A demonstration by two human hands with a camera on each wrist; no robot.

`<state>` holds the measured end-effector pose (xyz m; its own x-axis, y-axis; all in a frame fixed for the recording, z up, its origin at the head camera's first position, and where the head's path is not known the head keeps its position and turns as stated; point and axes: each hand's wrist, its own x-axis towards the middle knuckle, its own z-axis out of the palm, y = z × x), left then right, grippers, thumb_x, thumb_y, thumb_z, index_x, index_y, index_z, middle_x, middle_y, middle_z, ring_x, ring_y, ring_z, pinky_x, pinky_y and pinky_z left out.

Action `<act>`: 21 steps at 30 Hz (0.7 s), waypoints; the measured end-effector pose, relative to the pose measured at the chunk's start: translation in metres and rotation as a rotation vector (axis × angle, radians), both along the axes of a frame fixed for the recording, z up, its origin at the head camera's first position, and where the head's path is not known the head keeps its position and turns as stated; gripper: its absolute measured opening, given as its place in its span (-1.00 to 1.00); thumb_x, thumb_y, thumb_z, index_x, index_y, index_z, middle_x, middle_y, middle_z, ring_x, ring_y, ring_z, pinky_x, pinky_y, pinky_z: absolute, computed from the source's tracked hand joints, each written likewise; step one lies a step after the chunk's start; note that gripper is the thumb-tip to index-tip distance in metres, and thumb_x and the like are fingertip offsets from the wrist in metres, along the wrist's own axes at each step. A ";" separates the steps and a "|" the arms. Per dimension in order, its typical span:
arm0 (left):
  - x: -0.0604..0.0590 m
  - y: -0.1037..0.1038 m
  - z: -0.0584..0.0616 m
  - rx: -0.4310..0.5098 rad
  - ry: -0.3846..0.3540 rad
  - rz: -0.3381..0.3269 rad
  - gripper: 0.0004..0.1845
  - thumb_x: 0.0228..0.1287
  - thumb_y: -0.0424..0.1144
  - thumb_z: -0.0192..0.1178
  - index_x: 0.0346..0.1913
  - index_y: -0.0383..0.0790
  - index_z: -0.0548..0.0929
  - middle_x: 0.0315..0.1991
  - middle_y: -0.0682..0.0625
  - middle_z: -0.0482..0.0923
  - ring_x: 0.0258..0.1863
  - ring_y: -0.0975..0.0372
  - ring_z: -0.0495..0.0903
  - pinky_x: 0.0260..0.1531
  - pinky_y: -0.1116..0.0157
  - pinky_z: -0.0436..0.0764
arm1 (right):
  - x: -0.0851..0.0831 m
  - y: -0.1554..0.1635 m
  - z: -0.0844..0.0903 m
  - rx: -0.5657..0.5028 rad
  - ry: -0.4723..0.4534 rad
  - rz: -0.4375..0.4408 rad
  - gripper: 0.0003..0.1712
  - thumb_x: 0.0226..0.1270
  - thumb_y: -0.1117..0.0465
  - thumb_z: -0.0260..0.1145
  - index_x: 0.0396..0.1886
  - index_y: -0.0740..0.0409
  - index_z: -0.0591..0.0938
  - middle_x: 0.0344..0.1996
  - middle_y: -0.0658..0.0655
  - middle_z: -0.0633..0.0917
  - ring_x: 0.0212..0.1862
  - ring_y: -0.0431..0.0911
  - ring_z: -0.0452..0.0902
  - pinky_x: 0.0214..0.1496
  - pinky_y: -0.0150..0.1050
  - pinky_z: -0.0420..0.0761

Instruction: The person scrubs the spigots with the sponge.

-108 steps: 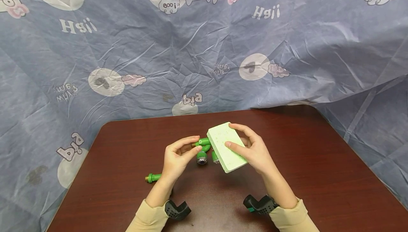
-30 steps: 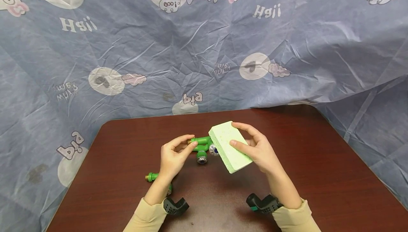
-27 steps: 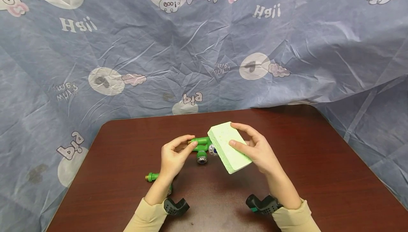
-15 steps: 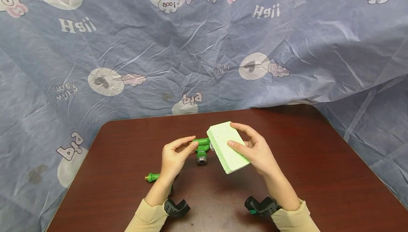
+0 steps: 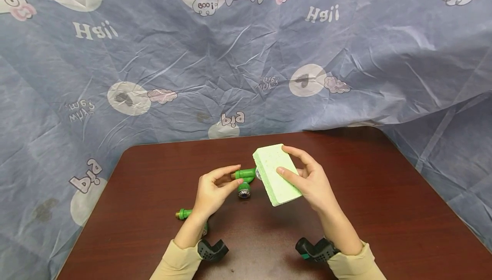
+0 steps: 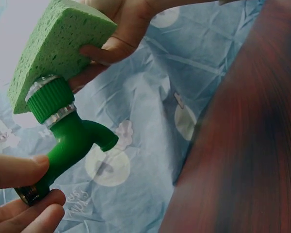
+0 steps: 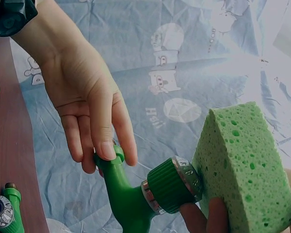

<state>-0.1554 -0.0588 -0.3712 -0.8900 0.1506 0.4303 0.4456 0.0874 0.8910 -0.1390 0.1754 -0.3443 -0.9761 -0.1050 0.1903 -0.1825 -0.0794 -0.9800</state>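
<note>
My left hand (image 5: 211, 190) pinches a green tap (image 6: 70, 145) between thumb and fingers at its brass-threaded end. The tap hangs tilted in the air, its curved spout pointing away from the ribbed knob. A pale green sponge block (image 5: 277, 175) is gripped in my right hand (image 5: 313, 184), thumb on its broad face and fingers round the far side. In the right wrist view the sponge's porous face lies against the silver cap of the knob (image 7: 172, 184). From the head view the sponge hides most of that knob.
Another green tap (image 5: 244, 190) with a silver-capped knob lies on the dark red-brown table (image 5: 346, 211) behind the held one. Partly under my left forearm lies a further green tap (image 5: 184, 214). A patterned blue cloth (image 5: 246, 66) hangs behind the table.
The held tap has turned, so its knob cap, facing the camera a second ago, is now against the sponge. The sponge has shifted slightly up. Both hands keep their hold.
</note>
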 end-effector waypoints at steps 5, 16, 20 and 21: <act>-0.001 0.001 -0.002 -0.015 -0.004 -0.019 -0.70 -0.02 -0.59 0.34 -0.14 -0.50 0.66 -0.27 -0.27 0.66 -0.35 0.11 0.68 -0.34 0.22 0.68 | 0.001 0.000 0.000 0.026 0.010 -0.020 -0.38 0.20 0.38 0.33 0.26 0.12 0.39 -0.49 0.18 0.68 -0.53 -0.02 0.66 -0.58 -0.06 0.65; -0.007 0.000 -0.011 0.036 -0.073 -0.013 -0.68 -0.05 -0.59 0.36 -0.14 -0.49 0.67 -0.27 -0.29 0.65 -0.37 -0.03 0.67 -0.39 0.36 0.66 | 0.002 0.005 0.004 0.038 0.030 -0.032 -0.38 0.17 0.40 0.34 0.26 0.14 0.41 -0.47 0.21 0.67 -0.53 -0.02 0.66 -0.59 -0.06 0.65; -0.014 -0.002 -0.023 0.077 -0.115 -0.016 -0.67 -0.05 -0.54 0.39 -0.13 -0.44 0.68 -0.25 -0.25 0.66 -0.36 0.00 0.68 -0.39 0.38 0.65 | 0.002 0.008 0.005 0.041 0.045 -0.048 -0.37 0.16 0.41 0.35 0.25 0.16 0.42 -0.47 0.18 0.68 -0.53 -0.04 0.65 -0.59 -0.10 0.65; -0.015 -0.002 -0.025 0.083 -0.122 -0.018 -0.67 -0.05 -0.52 0.40 -0.13 -0.42 0.68 -0.24 -0.24 0.66 -0.35 0.03 0.68 -0.39 0.38 0.65 | 0.002 0.008 0.005 0.039 0.050 -0.049 -0.37 0.16 0.42 0.35 0.25 0.16 0.42 -0.42 0.17 0.68 -0.51 -0.05 0.65 -0.58 -0.10 0.65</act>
